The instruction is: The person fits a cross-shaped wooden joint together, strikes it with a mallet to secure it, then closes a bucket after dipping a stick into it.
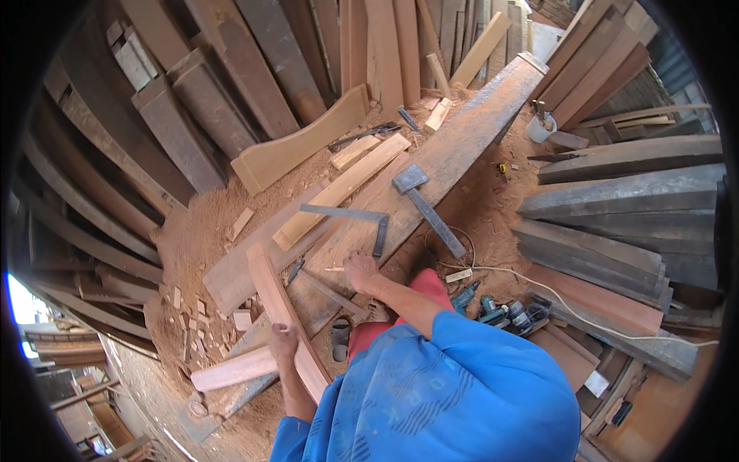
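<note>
My left hand grips a curved reddish wooden piece that stands on edge beside a long wide plank. A pale wooden strip lies across under this hand. My right hand rests flat on the wide plank with its fingers spread and nothing in it. A pencil lies just left of it. On the plank beyond that hand lie a steel carpenter's square and a large mallet.
Sawdust covers the ground. Dark planks are stacked all around. A curved pale board leans at the back. Teal power tools and a white cord lie to the right. A white cup stands at the far right.
</note>
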Action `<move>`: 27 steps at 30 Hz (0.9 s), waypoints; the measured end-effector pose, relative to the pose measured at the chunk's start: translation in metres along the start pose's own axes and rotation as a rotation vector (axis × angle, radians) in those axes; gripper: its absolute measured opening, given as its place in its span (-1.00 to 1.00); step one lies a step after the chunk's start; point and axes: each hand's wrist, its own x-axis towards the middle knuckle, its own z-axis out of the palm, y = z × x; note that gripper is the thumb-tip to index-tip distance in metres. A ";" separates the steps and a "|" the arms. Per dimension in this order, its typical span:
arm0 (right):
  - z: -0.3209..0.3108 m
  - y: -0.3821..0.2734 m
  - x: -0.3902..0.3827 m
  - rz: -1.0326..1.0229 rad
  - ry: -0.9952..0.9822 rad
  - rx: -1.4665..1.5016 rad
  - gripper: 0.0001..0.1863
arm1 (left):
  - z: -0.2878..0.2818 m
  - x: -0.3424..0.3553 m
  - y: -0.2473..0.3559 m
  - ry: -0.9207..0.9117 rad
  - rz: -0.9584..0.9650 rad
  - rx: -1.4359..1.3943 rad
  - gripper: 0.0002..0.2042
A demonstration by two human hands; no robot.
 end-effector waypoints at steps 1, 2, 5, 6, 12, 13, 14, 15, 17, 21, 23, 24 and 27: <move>0.005 0.003 0.000 0.003 0.016 0.031 -0.66 | 0.000 -0.005 0.038 -0.074 -0.003 0.040 -0.50; 0.005 -0.001 -0.001 0.025 0.047 0.118 -0.66 | 0.011 -0.005 0.055 -0.077 0.026 0.080 -0.43; -0.002 -0.011 -0.002 0.018 0.122 0.254 -0.68 | 0.044 0.008 0.104 -0.134 0.033 0.123 -0.26; -0.004 -0.013 -0.002 -0.039 0.123 0.222 -0.69 | 0.056 0.016 0.118 -0.164 0.018 0.124 -0.20; 0.013 0.000 0.010 -0.189 0.001 0.237 -0.70 | 0.116 0.054 0.112 -0.146 -0.015 0.079 -0.04; 0.011 0.009 0.012 -0.147 -0.004 0.279 -0.70 | 0.095 0.042 0.146 -0.209 -0.074 0.120 -0.06; 0.009 0.017 0.011 -0.169 -0.002 0.332 -0.69 | 0.101 0.049 0.149 -0.211 -0.074 0.150 -0.07; 0.006 0.018 0.008 -0.207 0.004 0.379 -0.69 | 0.099 0.054 0.141 -0.200 -0.080 0.171 -0.08; -0.010 0.044 0.001 -0.182 -0.035 0.498 -0.68 | 0.104 0.053 0.145 -0.207 -0.104 0.185 -0.16; -0.131 0.124 -0.041 -0.109 -0.040 0.708 -0.71 | 0.095 0.059 0.161 -0.342 -0.129 0.236 -0.43; -0.177 0.157 -0.055 -0.188 0.119 0.706 -0.72 | 0.113 0.134 0.059 -0.153 0.192 0.593 -0.53; -0.169 0.193 -0.052 -0.210 0.247 0.612 -0.71 | 0.105 0.135 0.098 -0.455 -0.014 0.541 -0.43; -0.176 0.294 -0.093 0.048 0.543 0.691 -0.69 | 0.067 0.101 0.257 -0.661 0.149 0.861 -0.28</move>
